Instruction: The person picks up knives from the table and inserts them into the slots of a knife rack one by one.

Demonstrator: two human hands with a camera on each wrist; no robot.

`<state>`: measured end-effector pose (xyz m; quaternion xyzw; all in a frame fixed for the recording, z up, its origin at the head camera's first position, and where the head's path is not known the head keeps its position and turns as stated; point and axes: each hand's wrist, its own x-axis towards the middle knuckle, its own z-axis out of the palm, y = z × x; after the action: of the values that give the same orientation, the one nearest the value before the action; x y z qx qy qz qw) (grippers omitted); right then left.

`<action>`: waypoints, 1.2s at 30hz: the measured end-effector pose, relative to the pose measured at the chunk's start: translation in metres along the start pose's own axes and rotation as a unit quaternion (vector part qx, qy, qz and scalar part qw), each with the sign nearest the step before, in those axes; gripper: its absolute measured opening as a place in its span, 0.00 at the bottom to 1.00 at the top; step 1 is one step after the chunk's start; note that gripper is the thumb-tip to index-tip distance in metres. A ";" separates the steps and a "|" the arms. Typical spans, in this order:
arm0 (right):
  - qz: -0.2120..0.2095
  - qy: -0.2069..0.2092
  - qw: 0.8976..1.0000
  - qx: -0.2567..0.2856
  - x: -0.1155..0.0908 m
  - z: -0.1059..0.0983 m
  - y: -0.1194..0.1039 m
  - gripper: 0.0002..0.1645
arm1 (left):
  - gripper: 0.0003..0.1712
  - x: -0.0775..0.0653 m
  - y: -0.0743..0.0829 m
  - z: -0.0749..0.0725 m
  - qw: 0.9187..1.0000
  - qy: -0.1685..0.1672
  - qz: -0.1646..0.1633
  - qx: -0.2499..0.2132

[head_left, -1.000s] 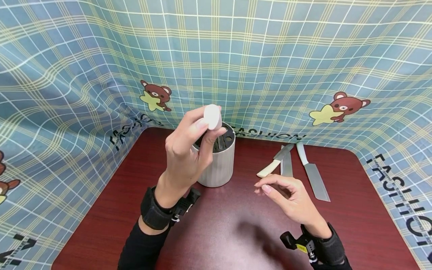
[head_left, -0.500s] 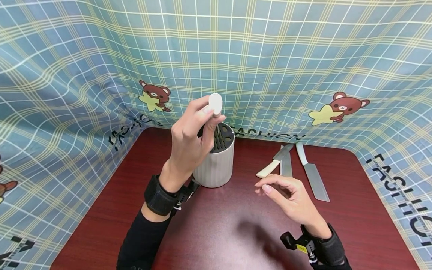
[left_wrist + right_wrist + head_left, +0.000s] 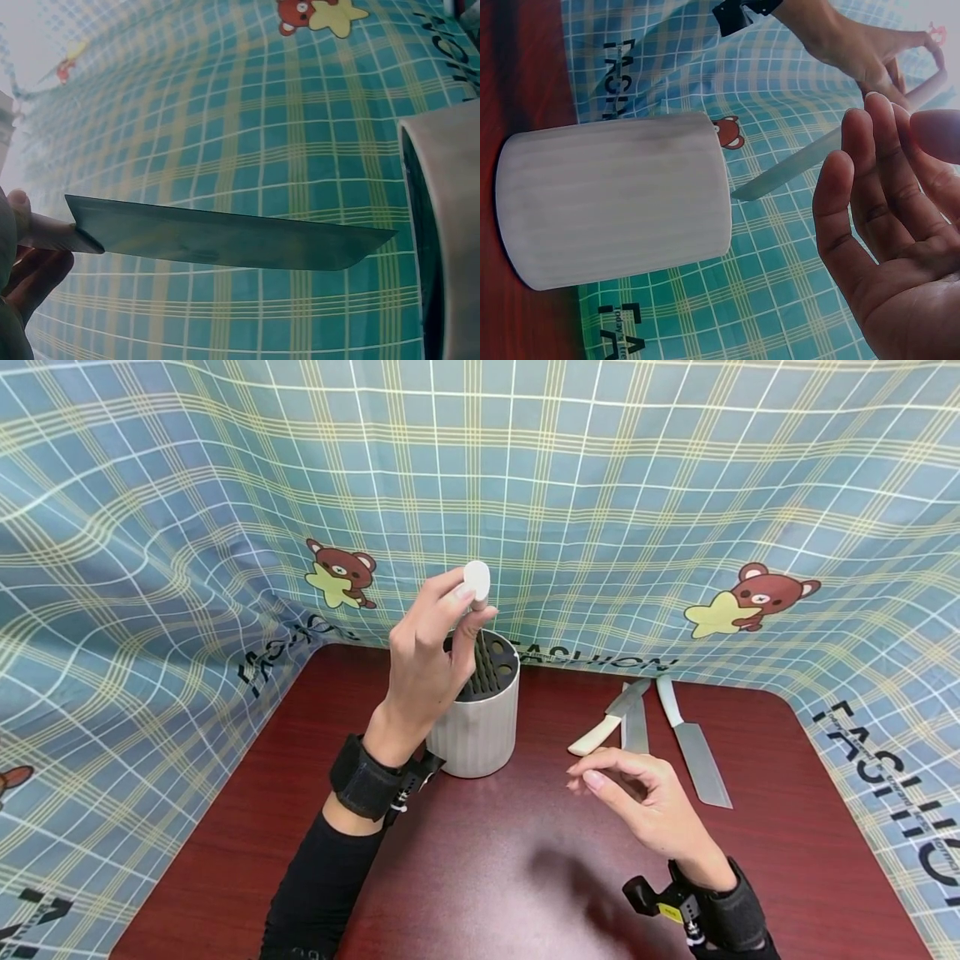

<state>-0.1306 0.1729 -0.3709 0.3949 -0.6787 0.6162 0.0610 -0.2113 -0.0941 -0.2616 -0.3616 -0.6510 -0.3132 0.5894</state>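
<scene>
My left hand pinches a knife by its white handle above the knife block. The knife's broad blade shows bare in the left wrist view, its tip just short of the block's rim. The right wrist view also has the blade pointing at the block's top, clear of the slots. White and ribbed outside, the block has a dark slotted top. My right hand hangs loosely curled over the table, holding nothing, near a cream-handled knife.
Beside the cream-handled knife lie another blade, partly under it, and a cleaver with a white handle. A checked cloth with bear prints encloses the dark red table at the back and sides.
My left hand has risen with the knife, uncovering more of the block's slots. My right hand and the knives on the table stay where they were.
</scene>
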 end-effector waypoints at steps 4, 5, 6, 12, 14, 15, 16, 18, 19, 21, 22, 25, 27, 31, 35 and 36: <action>0.004 0.001 1.000 -0.002 0.000 0.000 -0.001 0.18 | 0.26 -0.004 -0.005 0.004 1.000 -0.001 0.000 0.002; 0.005 0.001 1.000 -0.005 0.000 0.000 -0.001 0.18 | 0.27 -0.005 -0.006 0.005 1.000 -0.002 0.001 0.003; 0.007 0.002 1.000 -0.007 0.000 0.000 -0.001 0.19 | 0.28 -0.006 -0.007 0.006 1.000 -0.003 0.002 0.002; 0.013 0.004 1.000 -0.018 -0.001 -0.001 -0.001 0.17 | 0.30 -0.007 -0.011 0.010 1.000 -0.008 0.010 0.002; 0.015 0.005 1.000 -0.020 -0.002 -0.001 -0.001 0.17 | 0.30 -0.006 -0.012 0.011 1.000 -0.008 0.012 0.001; 0.016 0.005 1.000 -0.020 -0.002 -0.001 -0.001 0.17 | 0.30 -0.006 -0.012 0.011 1.000 -0.008 0.013 -0.001; 0.016 0.005 1.000 -0.020 -0.002 -0.002 -0.002 0.17 | 0.30 -0.006 -0.012 0.011 1.000 -0.008 0.014 -0.003; 0.018 0.006 1.000 -0.021 -0.002 -0.002 -0.002 0.17 | 0.30 -0.005 -0.012 0.012 1.000 -0.008 0.017 -0.006; 0.020 0.007 1.000 -0.022 -0.003 -0.002 -0.002 0.18 | 0.30 -0.005 -0.012 0.013 1.000 -0.008 0.019 -0.007; 0.022 0.008 0.999 -0.022 -0.003 -0.003 -0.002 0.17 | 0.31 -0.006 -0.013 0.014 1.000 -0.010 0.021 -0.006; 0.023 0.008 0.999 -0.022 -0.003 -0.003 -0.003 0.16 | 0.31 -0.006 -0.013 0.014 1.000 -0.011 0.022 -0.005; 0.024 0.009 0.999 -0.020 -0.004 -0.003 -0.002 0.14 | 0.30 -0.007 -0.015 0.015 1.000 -0.018 0.017 -0.002; 0.023 0.009 0.999 -0.020 -0.004 -0.003 -0.002 0.14 | 0.30 -0.008 -0.016 0.015 1.000 -0.023 0.013 -0.004; 0.021 0.009 1.000 -0.020 -0.004 -0.003 -0.001 0.16 | 0.31 -0.010 -0.020 0.017 0.999 -0.035 0.008 -0.007; 0.018 0.010 1.000 -0.020 -0.004 -0.003 -0.001 0.15 | 0.30 -0.011 -0.026 0.020 0.999 -0.048 0.001 -0.002; 0.018 0.010 1.000 -0.020 -0.004 -0.004 -0.001 0.15 | 0.30 -0.012 -0.028 0.021 0.999 -0.052 -0.001 -0.001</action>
<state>-0.1289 0.1779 -0.3716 0.3751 -0.6971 0.6076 0.0649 -0.2454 -0.0933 -0.2752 -0.3770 -0.6808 -0.2953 0.5542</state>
